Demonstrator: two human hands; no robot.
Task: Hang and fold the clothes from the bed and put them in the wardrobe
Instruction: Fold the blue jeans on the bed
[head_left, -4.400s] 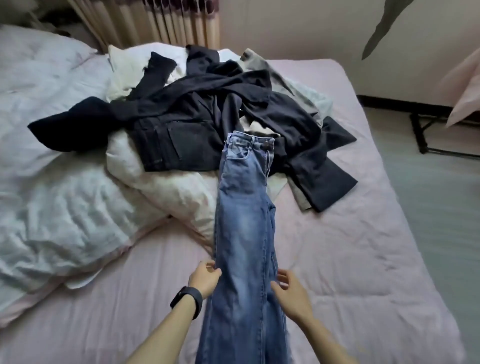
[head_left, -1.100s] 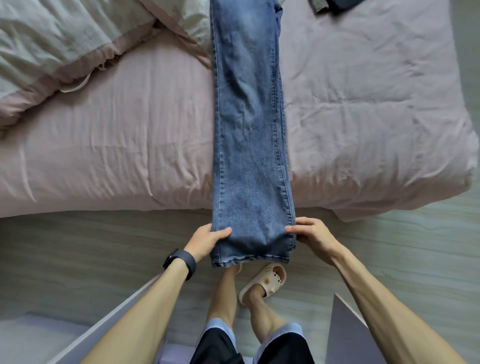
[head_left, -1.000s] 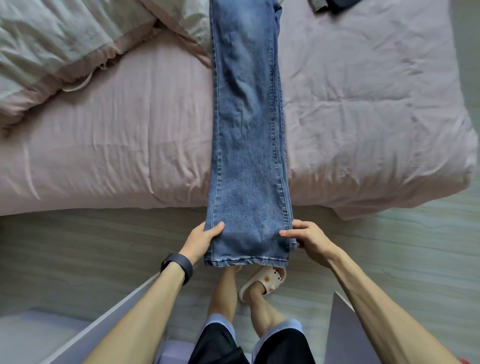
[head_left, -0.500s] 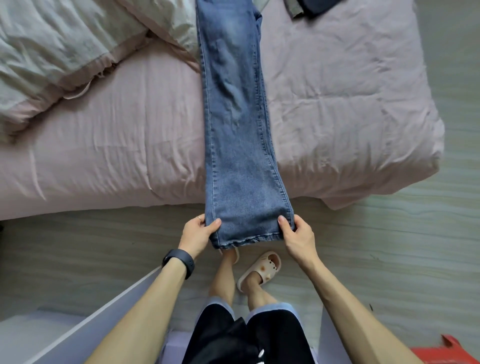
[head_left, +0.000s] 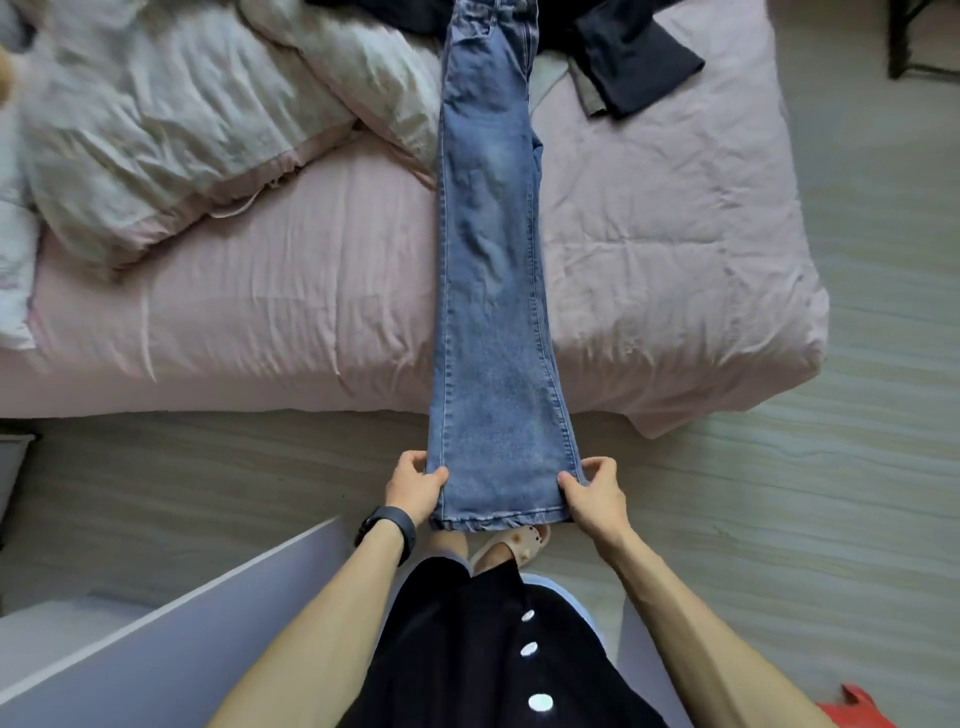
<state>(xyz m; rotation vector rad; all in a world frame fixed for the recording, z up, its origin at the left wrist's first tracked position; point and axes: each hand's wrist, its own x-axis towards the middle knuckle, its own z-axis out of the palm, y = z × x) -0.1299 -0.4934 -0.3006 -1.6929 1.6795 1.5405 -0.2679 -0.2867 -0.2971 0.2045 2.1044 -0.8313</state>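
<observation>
Jeans (head_left: 493, 291): blue denim, laid lengthwise down the bed (head_left: 260, 338), one leg seemingly stacked on the other. The waistband end runs into the top edge of the frame and is partly cut off. The hem end extends past the bed's near edge and is held above the floor (head_left: 831, 519).

Left hand (head_left: 413, 483): grips the left side of the hem end, thumb on top of the denim, fingers curled beneath and hidden by the cloth. A dark wristband (head_left: 387, 527) sits on that wrist.

Right hand (head_left: 595, 493): pinches the right side of the hem end, thumb on top, fingertips folded round the edge.

A rumpled white duvet (head_left: 182, 130) lies on the left part of the bed, and the jeans overlap its right-hand margin. A dark garment (head_left: 639, 62) lies at the top of the bed, just right of the jeans and cut off by the frame; its type cannot be determined. A grey garment (head_left: 587, 93) shows only as a strip from under it.

Below the hem, one pale slipper (head_left: 514, 543) is partly visible; the other foot is covered by the jeans. A dark top with white buttons (head_left: 493, 649) fills the lower centre. A pale panel (head_left: 182, 623) crosses the lower left; what it belongs to cannot be told. A red object (head_left: 857, 712) is clipped by the lower right corner and cannot be identified.
</observation>
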